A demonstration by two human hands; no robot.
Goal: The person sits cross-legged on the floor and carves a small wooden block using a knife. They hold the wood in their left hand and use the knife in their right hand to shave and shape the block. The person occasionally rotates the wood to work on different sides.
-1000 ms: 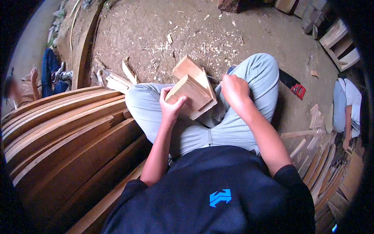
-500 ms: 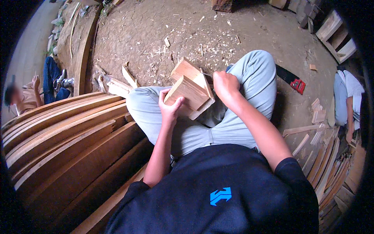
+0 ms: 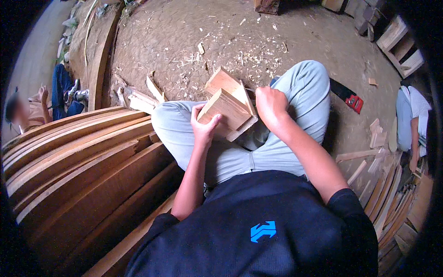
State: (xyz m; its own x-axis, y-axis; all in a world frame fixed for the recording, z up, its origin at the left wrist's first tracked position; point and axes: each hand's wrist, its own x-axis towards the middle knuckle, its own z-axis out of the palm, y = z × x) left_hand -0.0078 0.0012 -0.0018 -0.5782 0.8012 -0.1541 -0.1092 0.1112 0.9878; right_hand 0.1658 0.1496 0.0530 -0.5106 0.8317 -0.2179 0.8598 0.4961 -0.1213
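Observation:
I sit with my knees bent in light grey trousers and a dark shirt. My left hand [image 3: 205,127] is shut on a stack of light wooden pieces [image 3: 228,108], gripping its near left corner and holding it tilted over my lap. My right hand [image 3: 272,105] is a closed fist pressed against the right edge of the stack. Whether anything is inside the fist is hidden.
Long curved wooden planks [image 3: 78,171] are stacked at my left, more slats [image 3: 387,194] at my right. Wood chips [image 3: 240,51] litter the dirt floor ahead. A red and black tool [image 3: 353,100] lies by my right knee. One person [image 3: 27,113] sits far left, another [image 3: 413,120] far right.
My right fist has shifted slightly along the right edge of the wood. My left hand keeps the same grip on the stack.

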